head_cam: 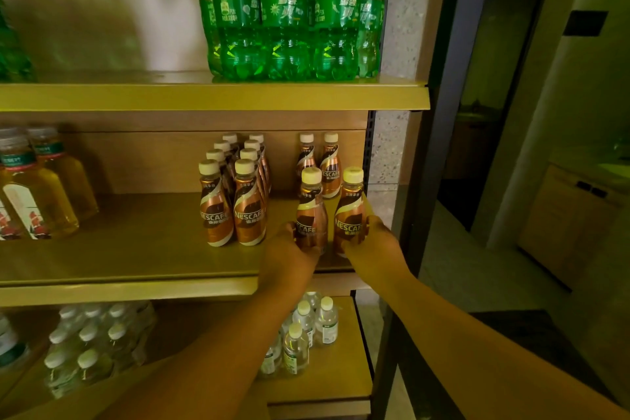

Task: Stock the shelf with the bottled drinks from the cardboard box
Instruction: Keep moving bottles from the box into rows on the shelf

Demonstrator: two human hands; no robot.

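Two brown coffee bottles with cream caps stand upright at the right end of the middle shelf (136, 249). My left hand (289, 256) grips the base of the left coffee bottle (311, 208). My right hand (371, 242) grips the base of the right coffee bottle (351, 208). Two more of the same bottles (320, 160) stand right behind them. A double row of several coffee bottles (238, 194) stands to the left with a gap between. The cardboard box is not in view.
Green soda bottles (289, 17) fill the right of the top shelf. Yellow juice bottles (34, 187) stand at the middle shelf's left. Clear water bottles (303, 334) and a wrapped pack (92, 344) sit on the bottom shelf. A dark shelf upright (370, 147) and a doorway lie to the right.
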